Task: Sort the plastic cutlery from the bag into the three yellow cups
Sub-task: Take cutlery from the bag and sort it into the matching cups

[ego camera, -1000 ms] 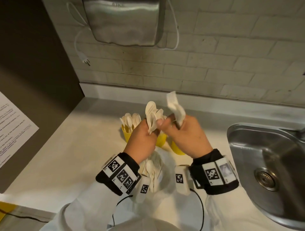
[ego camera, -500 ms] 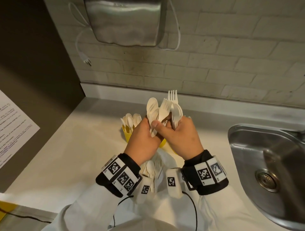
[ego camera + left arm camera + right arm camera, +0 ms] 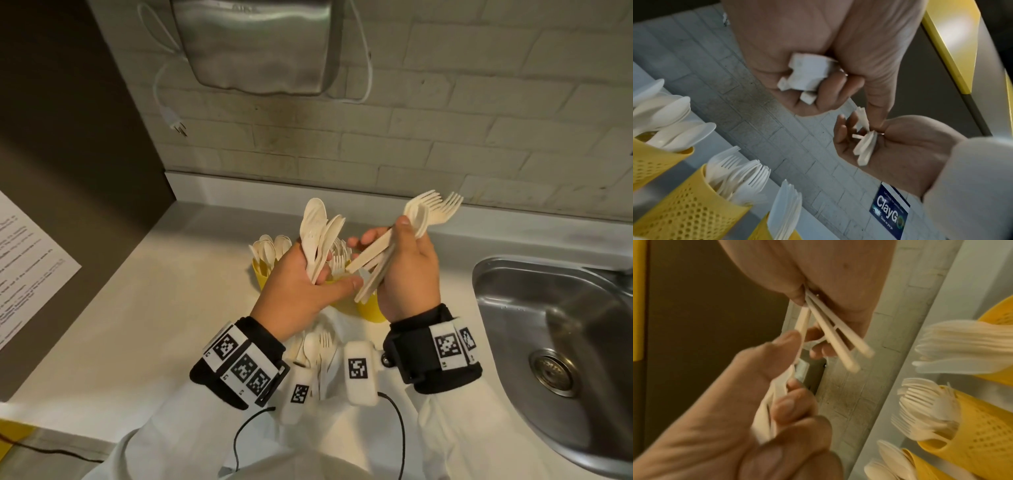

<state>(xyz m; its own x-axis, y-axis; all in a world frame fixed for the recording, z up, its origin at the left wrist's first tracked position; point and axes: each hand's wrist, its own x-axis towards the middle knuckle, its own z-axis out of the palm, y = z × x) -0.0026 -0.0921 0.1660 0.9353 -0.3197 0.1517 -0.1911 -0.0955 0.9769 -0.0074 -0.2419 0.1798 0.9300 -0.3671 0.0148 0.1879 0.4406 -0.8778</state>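
Pale brick wall backs a light counter (image 3: 137, 308) in the head view, with a steel sink (image 3: 555, 342) cut off at the right edge and a metal dispenser (image 3: 253, 44) cropped at the top. The left hand (image 3: 298, 291) grips a bunch of spoons (image 3: 318, 233), bowls up. The right hand (image 3: 407, 270) holds a slanted bunch of forks (image 3: 435, 209) with a spoon among them; how many pieces it holds is hard to count. Both hands hide most of the three yellow cups (image 3: 371, 308) behind them, so only slivers of yellow show, with spoon bowls sticking up from the leftmost. The clear bag (image 3: 322, 349) lies on the counter between the wrists, mostly covered by the wrist bands, with some cutlery faintly visible inside.

From the left wrist, the left hand (image 3: 818, 56) is clenched round white handle ends, and the right hand (image 3: 890, 142) beyond pinches more handles. Three perforated yellow cups (image 3: 686, 211) run along the lower left, cropped by the frame: spoons, forks, then knives.

From the right wrist, the picture is blurred by motion. The right hand (image 3: 818, 272) clamps fanned handles, the left hand (image 3: 735, 402) grips its spoons, and the cups (image 3: 982, 443) are cut off at the right.
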